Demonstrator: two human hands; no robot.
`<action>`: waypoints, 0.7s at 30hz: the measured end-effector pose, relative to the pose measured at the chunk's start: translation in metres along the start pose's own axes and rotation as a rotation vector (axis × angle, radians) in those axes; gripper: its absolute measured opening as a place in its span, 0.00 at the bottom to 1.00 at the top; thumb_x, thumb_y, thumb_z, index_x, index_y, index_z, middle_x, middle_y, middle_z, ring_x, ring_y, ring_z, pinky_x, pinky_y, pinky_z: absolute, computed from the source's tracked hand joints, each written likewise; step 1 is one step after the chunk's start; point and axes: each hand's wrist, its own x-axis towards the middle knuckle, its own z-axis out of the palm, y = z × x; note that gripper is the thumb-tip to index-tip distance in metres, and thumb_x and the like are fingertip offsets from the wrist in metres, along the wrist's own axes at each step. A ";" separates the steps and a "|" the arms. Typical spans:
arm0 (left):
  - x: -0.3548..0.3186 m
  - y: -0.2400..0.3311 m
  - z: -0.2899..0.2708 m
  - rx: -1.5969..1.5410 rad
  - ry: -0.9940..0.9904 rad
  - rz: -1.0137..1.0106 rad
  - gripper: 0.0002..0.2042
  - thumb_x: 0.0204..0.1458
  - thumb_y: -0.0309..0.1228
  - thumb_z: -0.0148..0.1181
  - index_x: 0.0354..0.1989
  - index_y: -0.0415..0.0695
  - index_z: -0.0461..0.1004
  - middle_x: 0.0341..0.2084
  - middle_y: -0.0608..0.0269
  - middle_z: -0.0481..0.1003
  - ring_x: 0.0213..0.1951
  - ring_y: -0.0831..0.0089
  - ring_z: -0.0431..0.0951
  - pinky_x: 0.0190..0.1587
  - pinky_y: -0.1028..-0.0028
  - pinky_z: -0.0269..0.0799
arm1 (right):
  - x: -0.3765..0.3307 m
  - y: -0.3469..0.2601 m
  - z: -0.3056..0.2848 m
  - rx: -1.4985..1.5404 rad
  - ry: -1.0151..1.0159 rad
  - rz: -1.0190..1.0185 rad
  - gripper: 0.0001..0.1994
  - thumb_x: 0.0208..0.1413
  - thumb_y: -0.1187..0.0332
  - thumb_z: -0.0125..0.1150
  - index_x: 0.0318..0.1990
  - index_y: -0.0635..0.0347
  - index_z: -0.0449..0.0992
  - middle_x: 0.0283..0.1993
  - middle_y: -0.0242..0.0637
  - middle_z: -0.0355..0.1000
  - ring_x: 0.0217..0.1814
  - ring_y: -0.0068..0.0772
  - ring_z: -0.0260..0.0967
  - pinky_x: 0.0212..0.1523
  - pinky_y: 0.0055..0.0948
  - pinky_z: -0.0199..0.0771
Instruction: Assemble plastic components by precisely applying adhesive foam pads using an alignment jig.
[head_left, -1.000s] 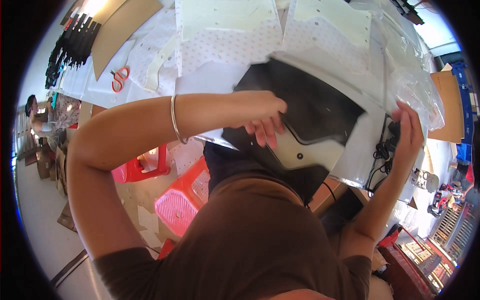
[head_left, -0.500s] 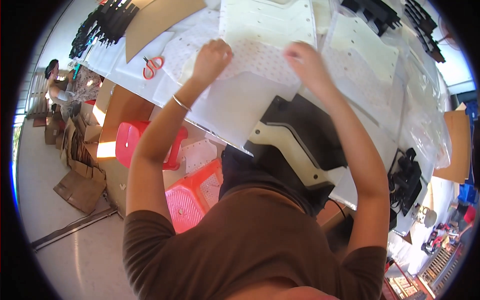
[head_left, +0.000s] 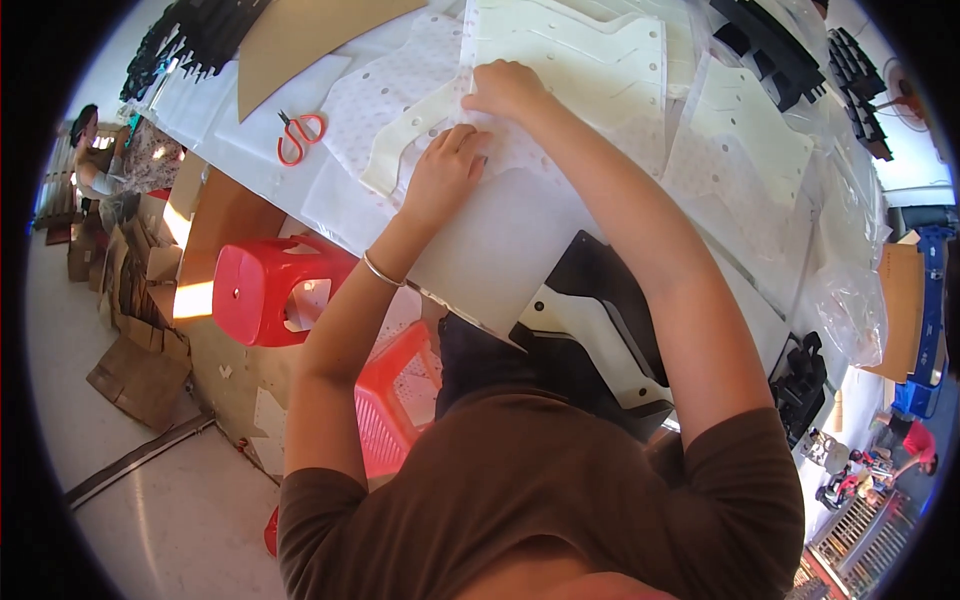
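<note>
A thin white dotted sheet [head_left: 345, 115] lies across the table in front of me. On it shows a cream curved strip [head_left: 383, 165] with holes, partly hidden by my hands. My right hand [head_left: 508, 90] is closed at the upper end of this strip, beside a large cream panel [head_left: 570, 60]. What its fingertips pinch, if anything, is hidden. Just below, my left hand [head_left: 445, 178] rests with bent fingers close to the strip's lower edge; its fingertips are partly hidden. Red-handled scissors [head_left: 298, 137] lie to the left of both hands.
A black panel with a cream strip [head_left: 590, 325] overhangs the near table edge. Black parts [head_left: 765, 45] and clear plastic film [head_left: 850, 270] lie at right; brown cardboard [head_left: 300, 45] is at far left. Red stools [head_left: 262, 295] stand below. Other people are in the background.
My right hand has moved left and come close to my left hand, which has shifted slightly nearer to me. The cream curved strip now shows more plainly on the dotted sheet.
</note>
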 end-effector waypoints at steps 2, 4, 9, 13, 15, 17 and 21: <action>0.002 0.002 -0.001 -0.013 -0.021 -0.007 0.14 0.43 0.22 0.59 0.41 0.42 0.72 0.40 0.60 0.70 0.43 0.61 0.73 0.47 0.66 0.71 | -0.003 0.004 0.001 -0.006 0.003 -0.013 0.18 0.40 0.55 0.62 0.35 0.58 0.80 0.35 0.44 0.77 0.38 0.42 0.77 0.40 0.36 0.77; 0.003 0.003 -0.001 -0.012 -0.022 -0.020 0.15 0.43 0.23 0.59 0.42 0.42 0.72 0.40 0.60 0.70 0.43 0.61 0.73 0.47 0.66 0.71 | -0.001 0.006 0.000 -0.014 0.016 -0.033 0.17 0.41 0.55 0.61 0.35 0.58 0.80 0.35 0.44 0.77 0.38 0.42 0.77 0.40 0.36 0.77; 0.005 0.000 0.003 0.032 -0.027 -0.021 0.15 0.42 0.22 0.59 0.42 0.42 0.72 0.40 0.59 0.70 0.44 0.61 0.73 0.47 0.66 0.71 | 0.006 0.004 -0.003 0.039 -0.060 0.040 0.16 0.42 0.57 0.61 0.34 0.59 0.79 0.36 0.45 0.77 0.39 0.41 0.77 0.42 0.36 0.76; 0.013 0.007 0.002 0.083 -0.036 -0.011 0.19 0.43 0.23 0.57 0.47 0.43 0.71 0.41 0.59 0.70 0.44 0.60 0.71 0.49 0.65 0.68 | 0.006 0.014 0.005 0.064 0.037 0.019 0.15 0.42 0.58 0.61 0.34 0.60 0.79 0.37 0.46 0.77 0.40 0.43 0.76 0.42 0.36 0.76; 0.016 0.012 -0.001 0.140 -0.038 -0.002 0.21 0.43 0.24 0.56 0.49 0.43 0.71 0.41 0.59 0.70 0.44 0.60 0.70 0.49 0.65 0.68 | 0.007 0.021 0.001 0.222 0.055 0.063 0.16 0.43 0.58 0.62 0.35 0.61 0.79 0.35 0.45 0.78 0.37 0.38 0.77 0.40 0.33 0.76; 0.023 0.009 0.008 0.189 -0.095 0.000 0.24 0.42 0.27 0.55 0.54 0.44 0.69 0.42 0.58 0.70 0.42 0.61 0.69 0.48 0.65 0.67 | 0.011 0.058 0.000 0.496 0.005 0.129 0.16 0.46 0.58 0.61 0.35 0.63 0.79 0.35 0.43 0.78 0.37 0.35 0.76 0.40 0.32 0.75; 0.042 0.017 0.004 0.324 -0.168 0.022 0.25 0.42 0.29 0.54 0.55 0.45 0.69 0.41 0.57 0.70 0.39 0.61 0.70 0.46 0.65 0.67 | -0.043 0.211 -0.054 1.095 0.207 0.181 0.16 0.57 0.60 0.54 0.44 0.65 0.74 0.41 0.40 0.76 0.44 0.30 0.74 0.50 0.28 0.71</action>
